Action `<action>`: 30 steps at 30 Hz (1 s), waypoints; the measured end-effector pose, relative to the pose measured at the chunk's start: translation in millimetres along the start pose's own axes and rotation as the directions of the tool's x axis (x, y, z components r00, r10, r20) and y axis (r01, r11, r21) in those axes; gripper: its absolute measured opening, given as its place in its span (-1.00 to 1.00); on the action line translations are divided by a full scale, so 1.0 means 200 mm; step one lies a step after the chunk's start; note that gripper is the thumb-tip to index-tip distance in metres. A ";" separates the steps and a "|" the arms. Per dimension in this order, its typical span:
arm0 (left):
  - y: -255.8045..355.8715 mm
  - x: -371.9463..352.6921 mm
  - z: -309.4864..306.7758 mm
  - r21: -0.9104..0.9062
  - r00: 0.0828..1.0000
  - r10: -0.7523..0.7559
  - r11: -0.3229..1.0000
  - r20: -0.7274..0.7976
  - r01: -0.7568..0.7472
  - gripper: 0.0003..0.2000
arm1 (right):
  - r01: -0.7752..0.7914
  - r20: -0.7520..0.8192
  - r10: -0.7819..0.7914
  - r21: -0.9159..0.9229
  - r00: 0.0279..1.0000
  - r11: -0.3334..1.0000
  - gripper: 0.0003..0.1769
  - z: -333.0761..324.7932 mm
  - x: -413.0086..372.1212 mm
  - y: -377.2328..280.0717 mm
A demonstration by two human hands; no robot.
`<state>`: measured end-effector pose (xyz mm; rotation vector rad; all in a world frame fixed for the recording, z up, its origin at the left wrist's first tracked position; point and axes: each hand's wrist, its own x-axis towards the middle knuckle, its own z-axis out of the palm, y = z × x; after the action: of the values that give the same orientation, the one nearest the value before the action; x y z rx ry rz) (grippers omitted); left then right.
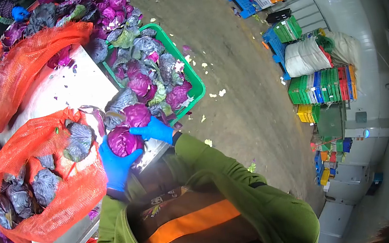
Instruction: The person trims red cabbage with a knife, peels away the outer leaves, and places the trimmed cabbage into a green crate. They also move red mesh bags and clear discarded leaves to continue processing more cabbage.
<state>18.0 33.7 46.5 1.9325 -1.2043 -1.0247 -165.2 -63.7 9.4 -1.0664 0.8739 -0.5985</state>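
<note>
A peeled, shiny red cabbage (125, 141) sits between my two blue-gloved hands at the corner of the metal table. My left hand (116, 165) cups its left and lower side, thumb along the bottom. Pressing on its upper right side is my right hand (156, 130). Just above lies another purple cabbage (137, 115), close to my right fingers. Left of my hands, an open orange mesh sack (73, 186) holds several cabbages with dull outer leaves (45, 186). A green crate (195, 86) beside the table is heaped with loose leaves and purple pieces.
A second orange mesh sack (12, 81) lies farther up the white tabletop (72, 86). Cabbages (113, 4) pile at the far end, near another person's blue glove (20, 13). Leaf scraps dot the concrete floor (243, 115). Stacked crates (315, 88) line the wall.
</note>
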 end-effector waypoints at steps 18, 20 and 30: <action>0.06 0.16 -0.11 0.282 0.881 0.368 0.848 0.297 -0.449 0.16 | -0.041 -0.407 -0.348 -0.698 0.844 0.715 -0.36 -0.16 0.01 -0.22; 0.04 0.18 -0.11 0.276 0.870 0.384 0.839 0.308 -0.468 0.17 | 0.022 -0.100 -0.099 -0.585 0.990 0.811 -0.31 -0.09 -0.07 -0.26; 0.02 0.19 -0.09 0.313 0.828 0.439 0.778 0.348 -0.544 0.21 | 0.126 0.092 -0.088 -0.818 0.992 0.561 -0.43 0.03 -0.09 -0.28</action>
<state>43.3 0.3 48.0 1.6296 -2.0820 -0.7910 -170.6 -68.8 66.8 -2.0049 1.0883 -0.2271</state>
